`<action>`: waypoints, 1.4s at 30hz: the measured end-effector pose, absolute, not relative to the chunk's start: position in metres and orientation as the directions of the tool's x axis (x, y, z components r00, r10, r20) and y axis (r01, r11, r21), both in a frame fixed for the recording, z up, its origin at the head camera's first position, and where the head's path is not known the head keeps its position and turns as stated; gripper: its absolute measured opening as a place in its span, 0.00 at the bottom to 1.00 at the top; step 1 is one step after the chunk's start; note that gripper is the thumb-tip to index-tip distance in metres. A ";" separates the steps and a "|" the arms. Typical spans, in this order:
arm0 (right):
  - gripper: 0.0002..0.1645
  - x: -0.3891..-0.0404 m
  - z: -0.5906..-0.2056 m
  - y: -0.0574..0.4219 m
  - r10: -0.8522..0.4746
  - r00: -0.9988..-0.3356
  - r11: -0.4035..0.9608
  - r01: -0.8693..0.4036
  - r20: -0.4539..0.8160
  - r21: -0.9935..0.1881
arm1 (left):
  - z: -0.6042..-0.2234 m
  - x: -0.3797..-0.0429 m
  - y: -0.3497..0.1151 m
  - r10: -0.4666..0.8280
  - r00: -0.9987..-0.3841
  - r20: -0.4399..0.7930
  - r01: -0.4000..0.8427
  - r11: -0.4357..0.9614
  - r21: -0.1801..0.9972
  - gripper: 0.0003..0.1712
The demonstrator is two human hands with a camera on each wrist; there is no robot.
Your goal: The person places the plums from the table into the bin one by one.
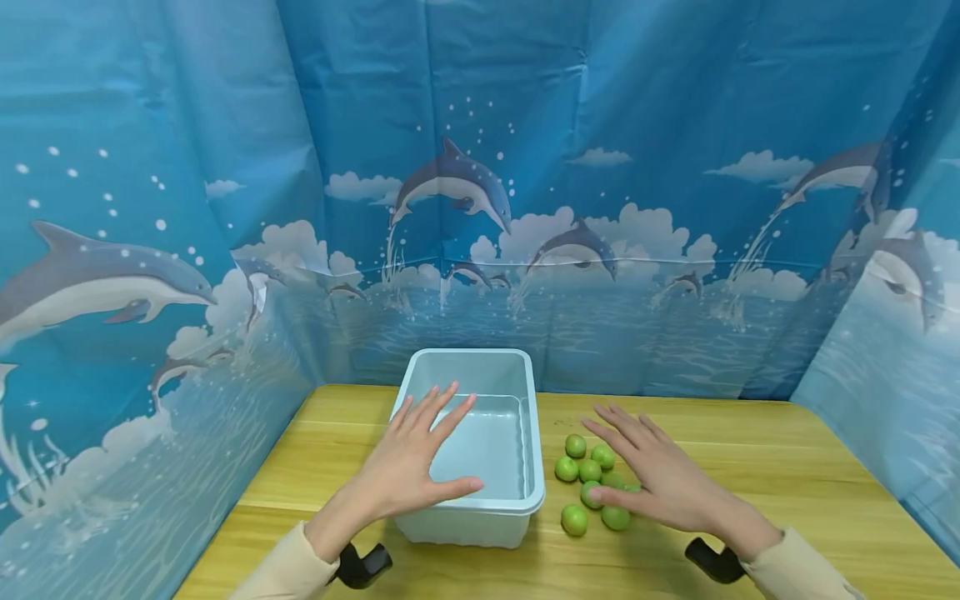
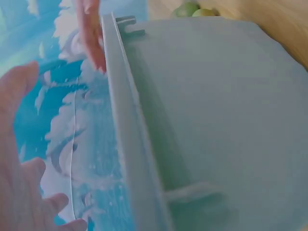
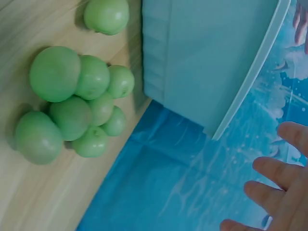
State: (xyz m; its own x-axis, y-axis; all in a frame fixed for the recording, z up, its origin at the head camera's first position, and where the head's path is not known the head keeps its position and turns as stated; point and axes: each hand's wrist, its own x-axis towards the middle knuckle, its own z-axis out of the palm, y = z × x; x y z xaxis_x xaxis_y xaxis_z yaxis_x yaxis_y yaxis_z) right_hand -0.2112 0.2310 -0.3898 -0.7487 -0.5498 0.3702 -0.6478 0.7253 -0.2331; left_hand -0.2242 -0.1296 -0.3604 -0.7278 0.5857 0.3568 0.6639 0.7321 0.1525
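A pale blue-green plastic bin stands on the wooden table, its inside bare in the head view. My left hand hovers over the bin's left part, fingers spread and holding nothing. To the right of the bin lies a cluster of several small round green fruits. Over the right side of that cluster is my right hand, fingers extended, its thumb overlapping the fruits in this view. In the right wrist view the green fruits sit bunched together, one apart nearer the bin. The left wrist view shows the bin's outer wall close up.
The light wooden table reaches to a blue curtain printed with dolphins, which hangs at the back and both sides. Dark wrist mounts sit under both wrists, beside cream sleeves.
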 end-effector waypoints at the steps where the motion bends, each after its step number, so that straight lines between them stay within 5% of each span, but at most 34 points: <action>1: 0.46 -0.211 -0.391 0.232 -0.537 -0.755 0.728 -0.640 0.376 -0.244 | -0.362 -0.224 -0.132 0.559 -0.745 0.364 0.646 0.741 0.184 0.52; 12: 0.34 -0.212 -0.415 0.243 -0.427 -0.804 0.765 -0.566 0.415 -0.309 | -0.383 -0.221 -0.163 0.154 -0.932 0.328 0.330 0.735 0.592 0.53; 26: 0.27 -0.219 -0.442 0.257 -0.295 -0.884 0.777 -0.443 0.363 -0.448 | -0.415 -0.224 -0.176 0.115 -0.966 0.232 0.247 0.668 0.701 0.49; 42: 0.31 -0.230 -0.477 0.277 -0.223 -0.929 0.751 -0.357 0.296 -0.555 | -0.423 -0.226 -0.179 0.111 -0.974 0.199 0.227 0.558 0.798 0.46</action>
State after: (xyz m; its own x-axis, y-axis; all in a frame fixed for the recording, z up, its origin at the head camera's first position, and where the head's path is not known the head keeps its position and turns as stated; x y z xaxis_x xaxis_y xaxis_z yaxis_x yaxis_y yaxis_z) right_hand -0.2304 0.2770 -0.4766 -0.9289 -0.2227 0.2960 -0.3570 0.7511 -0.5553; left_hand -0.2258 -0.1787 -0.4233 -0.9737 0.1114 0.1986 0.2266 0.5584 0.7980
